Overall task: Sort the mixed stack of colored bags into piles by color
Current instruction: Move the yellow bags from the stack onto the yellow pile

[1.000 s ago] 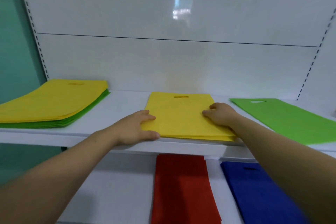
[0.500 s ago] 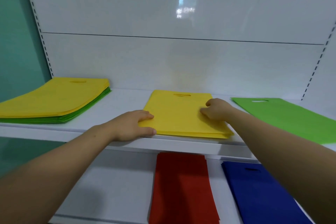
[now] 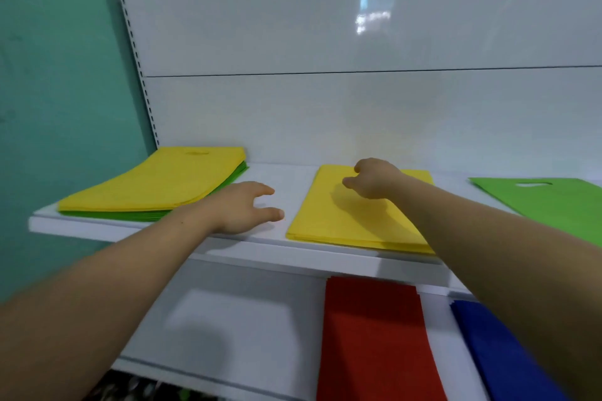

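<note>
The mixed stack (image 3: 153, 185) lies at the left end of the upper shelf, yellow bags on top and green ones beneath. A sorted yellow pile (image 3: 351, 221) sits mid-shelf, and a green pile (image 3: 550, 202) lies to its right. My left hand (image 3: 242, 208) hovers over bare shelf between the mixed stack and the yellow pile, fingers spread, holding nothing. My right hand (image 3: 374, 177) hangs above the far part of the yellow pile with loosely curled fingers, holding nothing. A red pile (image 3: 374, 338) and a blue pile (image 3: 501, 348) lie on the lower shelf.
The white upper shelf (image 3: 280, 244) has a front lip; a white back panel (image 3: 325, 107) rises behind it. A perforated upright (image 3: 136, 68) and a teal wall (image 3: 55, 91) bound the left side. The lower shelf (image 3: 228, 329) shows bare white left of the red pile.
Both hands have come off the yellow pile. The left hand slid left onto bare shelf; the right hand lifted and moved toward the pile's far end. The view shifted left.
</note>
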The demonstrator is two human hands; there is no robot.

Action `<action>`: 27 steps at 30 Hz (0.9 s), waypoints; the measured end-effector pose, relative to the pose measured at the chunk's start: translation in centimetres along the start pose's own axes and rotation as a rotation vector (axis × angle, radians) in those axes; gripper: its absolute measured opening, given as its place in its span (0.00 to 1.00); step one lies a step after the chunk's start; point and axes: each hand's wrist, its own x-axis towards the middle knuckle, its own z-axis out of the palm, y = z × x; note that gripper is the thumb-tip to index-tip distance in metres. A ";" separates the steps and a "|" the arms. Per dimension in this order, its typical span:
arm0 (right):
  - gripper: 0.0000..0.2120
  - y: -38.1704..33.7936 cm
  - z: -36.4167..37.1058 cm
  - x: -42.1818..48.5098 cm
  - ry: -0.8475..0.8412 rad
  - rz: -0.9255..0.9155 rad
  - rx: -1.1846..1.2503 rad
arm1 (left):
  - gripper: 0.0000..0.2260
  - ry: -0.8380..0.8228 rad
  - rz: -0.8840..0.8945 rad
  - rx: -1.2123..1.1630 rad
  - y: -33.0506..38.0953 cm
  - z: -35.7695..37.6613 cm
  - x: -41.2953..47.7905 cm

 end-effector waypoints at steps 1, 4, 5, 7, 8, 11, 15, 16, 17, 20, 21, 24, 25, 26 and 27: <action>0.28 -1.1 0.1 0.2 -0.006 -0.016 -0.001 | 0.29 0.012 -0.020 0.008 -0.9 -0.5 -0.3; 0.28 -4.6 1.0 0.8 -0.011 -0.078 -0.002 | 0.29 0.043 -0.089 0.023 -4.0 -1.7 -1.3; 0.28 -5.8 1.3 1.1 -0.010 -0.095 0.000 | 0.30 0.050 -0.109 0.028 -5.2 -2.1 -1.6; 0.27 -8.0 2.0 1.7 -0.016 -0.115 0.007 | 0.30 0.065 -0.147 0.020 -7.5 -2.7 -2.1; 0.27 -9.2 2.4 2.0 -0.022 -0.122 0.008 | 0.30 0.076 -0.159 0.009 -8.7 -3.0 -2.4; 0.28 -12.8 3.4 3.2 -0.024 -0.138 0.012 | 0.30 0.108 -0.171 -0.013 -12.0 -3.9 -3.0; 0.29 -18.3 5.1 4.9 -0.019 -0.158 0.023 | 0.31 0.115 -0.179 -0.019 -17.1 -5.1 -3.8; 0.29 -19.8 5.5 5.4 -0.025 -0.157 0.028 | 0.31 0.115 -0.184 -0.020 -18.6 -5.4 -3.9; 0.29 -21.3 6.0 6.0 -0.031 -0.154 0.035 | 0.31 0.113 -0.190 -0.025 -20.0 -5.7 -4.0; 0.28 -25.5 7.6 7.9 -0.031 -0.113 0.072 | 0.30 0.103 -0.183 -0.031 -24.0 -6.7 -4.2; 0.27 -26.7 8.1 8.4 -0.024 -0.090 0.091 | 0.29 0.109 -0.175 -0.029 -25.1 -7.0 -4.2; 0.28 -29.5 9.4 9.6 0.017 0.005 0.132 | 0.29 0.113 -0.182 -0.023 -28.6 -7.8 -4.1; 0.30 -30.1 9.7 10.0 0.035 0.052 0.138 | 0.30 0.094 -0.193 -0.018 -29.7 -7.9 -3.9; 0.33 -30.5 10.0 10.3 0.050 0.108 0.143 | 0.30 0.064 -0.202 -0.011 -30.8 -8.0 -3.8; 0.35 -30.6 10.2 10.5 0.059 0.166 0.149 | 0.30 0.029 -0.203 -0.007 -31.7 -7.9 -3.6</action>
